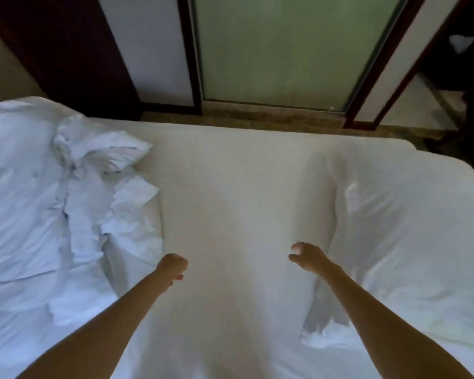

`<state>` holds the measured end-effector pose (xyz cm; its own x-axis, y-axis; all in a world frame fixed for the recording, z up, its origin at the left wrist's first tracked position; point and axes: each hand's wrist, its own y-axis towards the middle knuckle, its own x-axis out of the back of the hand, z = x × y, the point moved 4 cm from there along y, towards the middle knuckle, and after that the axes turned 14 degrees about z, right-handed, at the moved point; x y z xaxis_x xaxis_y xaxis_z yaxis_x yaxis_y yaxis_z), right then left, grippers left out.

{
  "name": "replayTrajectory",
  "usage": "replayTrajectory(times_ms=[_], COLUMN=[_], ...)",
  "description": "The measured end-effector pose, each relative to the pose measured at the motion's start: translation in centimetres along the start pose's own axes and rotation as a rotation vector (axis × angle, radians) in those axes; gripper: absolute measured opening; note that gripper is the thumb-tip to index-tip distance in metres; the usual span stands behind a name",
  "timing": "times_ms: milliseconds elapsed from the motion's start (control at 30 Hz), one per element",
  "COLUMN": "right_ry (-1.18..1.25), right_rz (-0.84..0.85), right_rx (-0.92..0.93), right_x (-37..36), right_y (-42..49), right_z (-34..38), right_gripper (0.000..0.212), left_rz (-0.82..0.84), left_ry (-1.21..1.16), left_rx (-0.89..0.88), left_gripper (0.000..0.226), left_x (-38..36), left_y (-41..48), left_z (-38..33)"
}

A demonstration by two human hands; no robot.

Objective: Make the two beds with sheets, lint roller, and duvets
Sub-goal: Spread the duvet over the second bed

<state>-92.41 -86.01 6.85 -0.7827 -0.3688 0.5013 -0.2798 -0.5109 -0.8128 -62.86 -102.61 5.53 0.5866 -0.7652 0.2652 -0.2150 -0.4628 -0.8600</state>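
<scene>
Sheet-spreading step is judged to be in hand. Both arms are stretched out over the bed [257,149]. The left hand [173,269] is curled into a loose fist; whether cloth is pinched inside cannot be told. The right hand [307,255] is seen with fingers spread and slightly hooked, nothing gripped. A white sheet [230,214] is laid flat under and between both grips, blurred near the bottom edge. Just right of the right grip a raised fold [326,269] of cloth is seen, running away from and back toward the person. Further right the sheet is still rumpled. Well left of the left grip a crumpled heap of white bedding [52,187] is piled, likely the duvet, though that is only a guess. No lint roller is visible. Beyond the bed a frosted glass door [285,50] is seen. Next move is judged to call for the fold beside the right grip to be taken and pulled outward, then the sheet smoothed.
</scene>
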Motion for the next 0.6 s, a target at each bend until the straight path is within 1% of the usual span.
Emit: replayTrajectory(times_ms=[67,133,167,200,233,267,300,333,367,400,433,467,500,567,600], right_ry=[-0.100,-0.192,-0.225,-0.252,-0.268,-0.275,-0.276,-0.275,-0.262,-0.231,-0.178,-0.102,-0.007,0.207,0.320], right_rz=[0.044,0.102,0.131,0.157,0.182,0.203,0.224,0.231,0.227,0.211,0.194,0.185,0.188,0.204,0.191], right_rx=[0.079,0.156,0.193,0.224,0.253,0.279,0.298,0.318,0.343,0.372,0.397,0.416,0.426,0.431,0.427], right_x=[-2.5,-5.7,-7.5,-9.4,-11.4,-13.3,-15.3,-17.1,-18.8,-20.3,-21.6,-22.9,-24.1,-26.3,-27.1], right_y=[1.4,2.3,2.8,3.1,3.5,4.0,4.6,5.2,5.8,6.3,7.0,7.5,8.3,10.2,11.4], right_z=[8.9,18.0,22.4,26.8,31.0,35.0,38.9,42.7,46.4,49.9,53.2,56.2,58.9,63.2,64.7], right_gripper=[0.043,0.042,0.042,0.042,0.043,0.045,0.048,0.052,0.057,0.062,0.068,0.074,0.080,0.091,0.098], left_rz=[-0.076,-0.149,-0.215,-0.326,-0.189,-0.163,-0.287,-0.324,-0.325,-0.372,-0.505,-0.510,-0.523,-0.551,-0.553], left_ry=[-0.079,-0.078,-0.056,-0.067,-0.247,-0.236,-0.164,-0.211,-0.384,-0.473,-0.434,-0.354,-0.286,-0.232,-0.254], left_rx=[0.007,-0.032,-0.060,-0.106,-0.066,-0.083,-0.114,-0.058,-0.048,-0.033,0.048,0.126,0.138,0.181,0.212], left_gripper=[0.019,0.025,0.024,0.018,0.016,0.026,0.032,0.030,0.026,0.026,0.033,0.042,0.052,0.077,0.089], left_x=[7.4,14.9,18.7,22.4,25.2,28.6,31.9,34.8,37.0,38.7,40.9,42.7,44.3,47.0,48.0], left_y=[-0.5,-0.5,-0.7,-1.0,-0.4,0.7,1.1,1.4,1.2,0.3,0.2,0.5,1.4,2.8,3.7], left_z=[4.0,8.2,10.5,12.8,15.8,18.2,20.6,23.4,25.4,26.8,28.8,30.5,31.9,33.9,34.6])
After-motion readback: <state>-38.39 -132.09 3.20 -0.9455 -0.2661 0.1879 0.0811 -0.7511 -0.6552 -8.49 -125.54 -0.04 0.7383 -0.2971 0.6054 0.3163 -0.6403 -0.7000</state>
